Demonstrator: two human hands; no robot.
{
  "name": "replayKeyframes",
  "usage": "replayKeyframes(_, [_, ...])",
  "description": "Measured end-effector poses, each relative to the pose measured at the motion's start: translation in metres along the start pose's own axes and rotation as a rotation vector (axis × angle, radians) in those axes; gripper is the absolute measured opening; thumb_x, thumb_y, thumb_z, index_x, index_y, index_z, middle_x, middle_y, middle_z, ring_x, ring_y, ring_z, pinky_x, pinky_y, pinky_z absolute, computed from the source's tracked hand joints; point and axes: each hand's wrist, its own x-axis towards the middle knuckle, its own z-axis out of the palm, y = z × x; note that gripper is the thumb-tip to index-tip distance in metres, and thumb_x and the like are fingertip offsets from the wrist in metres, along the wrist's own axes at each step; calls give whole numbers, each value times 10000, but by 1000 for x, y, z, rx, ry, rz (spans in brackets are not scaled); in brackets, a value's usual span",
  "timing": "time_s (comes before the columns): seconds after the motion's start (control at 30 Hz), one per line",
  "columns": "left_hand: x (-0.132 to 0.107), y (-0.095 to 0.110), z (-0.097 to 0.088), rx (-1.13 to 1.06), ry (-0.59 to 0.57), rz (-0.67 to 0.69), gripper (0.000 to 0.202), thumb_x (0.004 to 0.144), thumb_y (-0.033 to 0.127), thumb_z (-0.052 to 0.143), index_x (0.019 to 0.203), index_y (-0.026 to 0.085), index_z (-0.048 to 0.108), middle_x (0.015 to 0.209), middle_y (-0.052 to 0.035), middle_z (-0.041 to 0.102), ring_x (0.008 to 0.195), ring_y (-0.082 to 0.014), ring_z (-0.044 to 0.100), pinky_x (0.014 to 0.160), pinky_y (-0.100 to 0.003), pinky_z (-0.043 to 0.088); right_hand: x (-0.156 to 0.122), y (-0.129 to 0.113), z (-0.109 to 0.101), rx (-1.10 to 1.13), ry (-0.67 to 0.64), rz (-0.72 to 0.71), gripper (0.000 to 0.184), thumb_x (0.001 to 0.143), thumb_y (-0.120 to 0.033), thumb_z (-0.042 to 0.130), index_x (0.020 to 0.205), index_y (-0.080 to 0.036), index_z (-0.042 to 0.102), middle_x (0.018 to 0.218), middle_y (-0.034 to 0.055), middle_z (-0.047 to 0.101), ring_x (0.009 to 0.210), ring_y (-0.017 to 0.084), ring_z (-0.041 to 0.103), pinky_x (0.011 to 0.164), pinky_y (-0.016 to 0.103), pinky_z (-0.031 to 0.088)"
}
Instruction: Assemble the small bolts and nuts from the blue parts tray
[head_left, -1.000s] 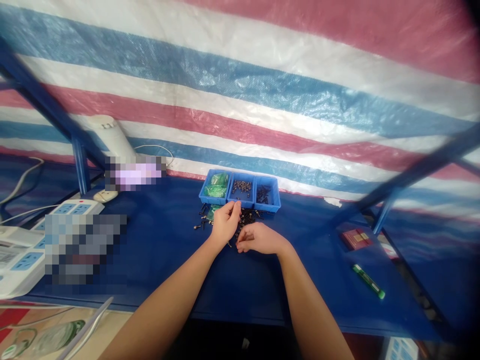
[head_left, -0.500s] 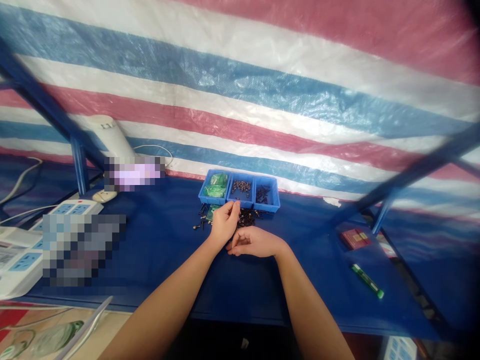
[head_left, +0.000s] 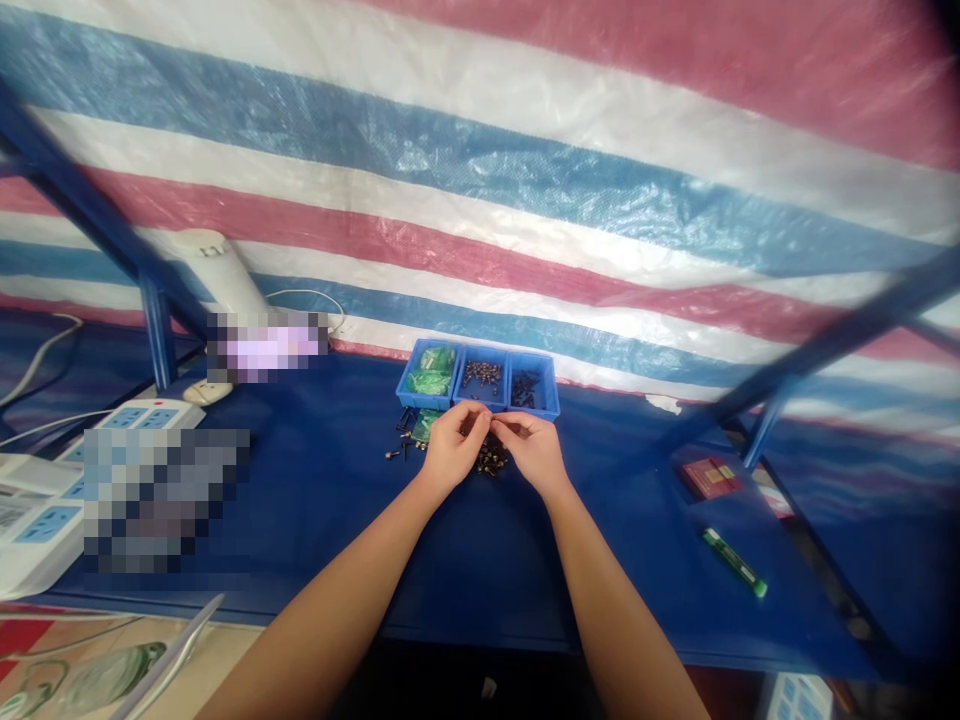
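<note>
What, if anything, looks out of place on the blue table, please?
Loose screw-like pieces and a green packet lie on the blue table, outside the blue bins, though similar items sit inside. That looks untidy, perhaps deliberate; nothing looks plainly damaged.

Both arms bare. Left forearm (head_left: pixel 330 590) enters at lower edge, left of centre, slanting up and right; right forearm (head_left: pixel 622 600) enters lower right of centre, slanting up and left. Left hand (head_left: pixel 454 450) and right hand (head_left: pixel 535 452) meet just below mid-frame, back of each hand upward. Wrists (head_left: pixel 430 488) well apart, hands angled inward. Fingers curled, each thumb drawn toward its forefinger; fingertips (head_left: pixel 485 413) of the two hands very close, contact uncertain. Grip too small to read.
</note>
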Motion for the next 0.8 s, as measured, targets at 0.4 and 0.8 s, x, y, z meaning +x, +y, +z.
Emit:
replayKeyframes(0.4, [-1, -1, 1, 133, -28, 12, 301, 935, 411, 443, 811, 175, 582, 657, 21, 565, 600, -108, 514, 585, -211, 386, -6, -5, 3, -162, 69, -261, 154, 767, -279, 685, 896, -219, 745, 841, 33, 724, 691, 172, 644, 699, 306, 546])
replayKeyframes(0.8, [0, -5, 0, 175, 18, -19, 383, 942, 439, 428, 680, 172, 514, 573, 31, 516, 537, -98, 474, 545, -216, 347, -8, -5, 7, -85, 15, -237, 203, 818, -307, 655, 985, -220, 731, 914, 45, 743, 780, 197, 683, 756, 330, 559])
